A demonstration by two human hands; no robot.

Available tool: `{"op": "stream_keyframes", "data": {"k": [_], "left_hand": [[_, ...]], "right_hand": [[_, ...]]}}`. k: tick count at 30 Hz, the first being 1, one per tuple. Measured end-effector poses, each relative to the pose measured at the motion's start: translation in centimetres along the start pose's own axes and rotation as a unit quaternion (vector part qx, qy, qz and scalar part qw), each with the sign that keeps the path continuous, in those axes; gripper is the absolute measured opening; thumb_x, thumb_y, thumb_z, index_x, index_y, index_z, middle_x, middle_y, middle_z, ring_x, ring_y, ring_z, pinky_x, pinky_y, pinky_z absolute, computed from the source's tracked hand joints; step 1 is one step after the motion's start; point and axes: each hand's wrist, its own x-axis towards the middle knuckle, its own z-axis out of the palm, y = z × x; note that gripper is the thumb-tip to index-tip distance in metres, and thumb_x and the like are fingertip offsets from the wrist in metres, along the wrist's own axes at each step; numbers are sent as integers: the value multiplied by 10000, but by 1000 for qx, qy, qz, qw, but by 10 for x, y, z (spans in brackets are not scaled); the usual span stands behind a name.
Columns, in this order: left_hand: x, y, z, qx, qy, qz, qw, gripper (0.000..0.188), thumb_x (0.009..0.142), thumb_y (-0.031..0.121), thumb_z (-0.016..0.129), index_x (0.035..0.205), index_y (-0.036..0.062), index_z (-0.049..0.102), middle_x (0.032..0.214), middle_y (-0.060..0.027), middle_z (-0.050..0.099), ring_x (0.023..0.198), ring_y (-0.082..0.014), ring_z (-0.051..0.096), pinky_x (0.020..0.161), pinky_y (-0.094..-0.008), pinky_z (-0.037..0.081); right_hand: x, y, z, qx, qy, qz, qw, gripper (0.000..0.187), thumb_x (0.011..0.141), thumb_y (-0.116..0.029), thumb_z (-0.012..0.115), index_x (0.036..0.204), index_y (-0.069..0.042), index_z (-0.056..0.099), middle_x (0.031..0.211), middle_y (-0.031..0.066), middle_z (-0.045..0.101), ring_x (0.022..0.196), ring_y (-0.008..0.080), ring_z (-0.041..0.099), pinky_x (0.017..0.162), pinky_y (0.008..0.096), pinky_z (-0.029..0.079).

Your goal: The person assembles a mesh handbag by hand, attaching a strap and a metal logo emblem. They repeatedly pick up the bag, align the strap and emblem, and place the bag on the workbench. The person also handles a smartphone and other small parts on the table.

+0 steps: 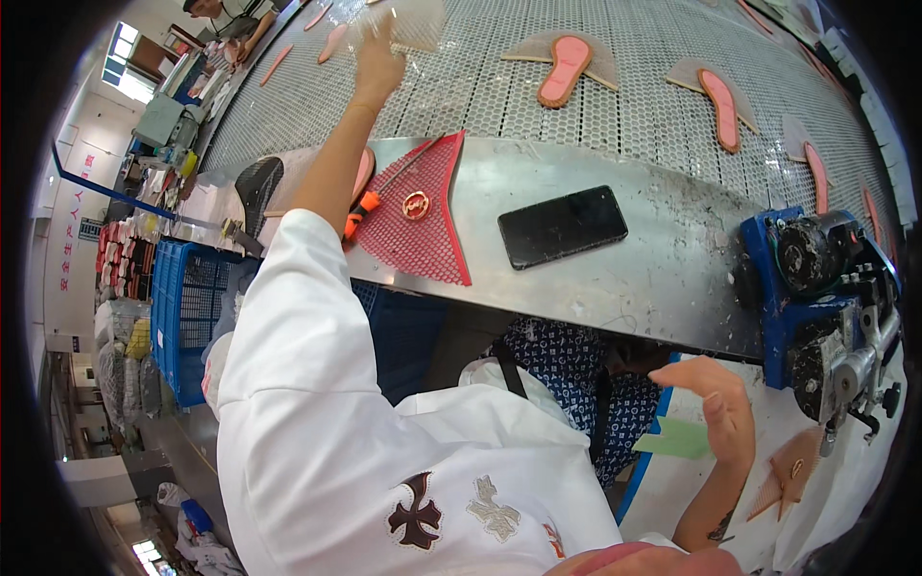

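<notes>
My left hand [379,72] reaches far out over the perforated conveyor belt [451,91]. Its blurred fingers are closed at a translucent fan-shaped mesh piece [418,27]. At the lower right, my right hand [725,413] hangs in the air with thumb and fingers apart, holding nothing. It is nearest to a green tape strip [677,438] on a white surface. Along the belt lie a pink insole [567,69] on a mesh piece and another pink insole [720,108]. Below my left forearm, an orange-handled tool [361,213] rests by a red mesh piece [403,226] bearing a gold-and-red emblem [415,205].
A black phone [563,227] lies on the metal ledge [663,278]. To its right stands a blue machine [802,288]. Blue crates [182,317] are at the left, and a patterned bag [557,370] sits under the ledge. Another person [235,24] works at the far left.
</notes>
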Motion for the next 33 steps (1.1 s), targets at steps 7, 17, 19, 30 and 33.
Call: {"op": "stream_keyframes", "data": {"k": [7, 17, 19, 30, 33], "left_hand": [[-42, -36, 59, 118, -354, -160, 914, 680, 981, 458, 511, 1601, 270, 303, 1635, -183, 298, 1505, -410, 263, 1205, -560, 250], [-32, -76, 104, 91, -320, -120, 935, 739, 1006, 615, 348, 1610, 195, 284, 1672, -148, 237, 1547, -346, 191, 1237, -560, 119], [-30, -113, 115, 80, -316, -107, 940, 735, 1008, 616, 344, 1612, 203, 278, 1672, -140, 242, 1546, -343, 194, 1236, -566, 112], [-45, -255, 95, 174, -196, -256, 930, 795, 998, 658, 351, 1564, 100, 355, 1617, -199, 330, 1498, -378, 293, 1197, -577, 230], [-43, -276, 96, 143, -153, -284, 936, 878, 962, 719, 356, 1573, 88, 341, 1599, -207, 365, 1485, -394, 318, 1192, -574, 229]], "right_hand": [[27, 6, 11, 21, -5, 0, 1000, 554, 1004, -451, 480, 1127, 33, 721, 1078, 195, 730, 983, 360, 683, 892, 417, 513], [102, 15, 58, -257, -14, -126, 958, 583, 868, -387, 720, 1354, -84, 608, 1470, 170, 521, 1356, 363, 479, 1137, 495, 368], [116, 22, 70, -277, -30, -127, 952, 640, 866, -412, 717, 1408, -104, 570, 1517, 169, 474, 1405, 354, 433, 1188, 514, 302], [133, 58, 113, -309, 91, -108, 941, 632, 935, -437, 629, 1428, -50, 545, 1492, 230, 475, 1385, 396, 444, 1165, 556, 322], [132, 62, 121, -302, 141, -69, 940, 519, 953, -306, 585, 1362, 13, 565, 1457, 274, 487, 1349, 422, 472, 1112, 561, 388]]}}
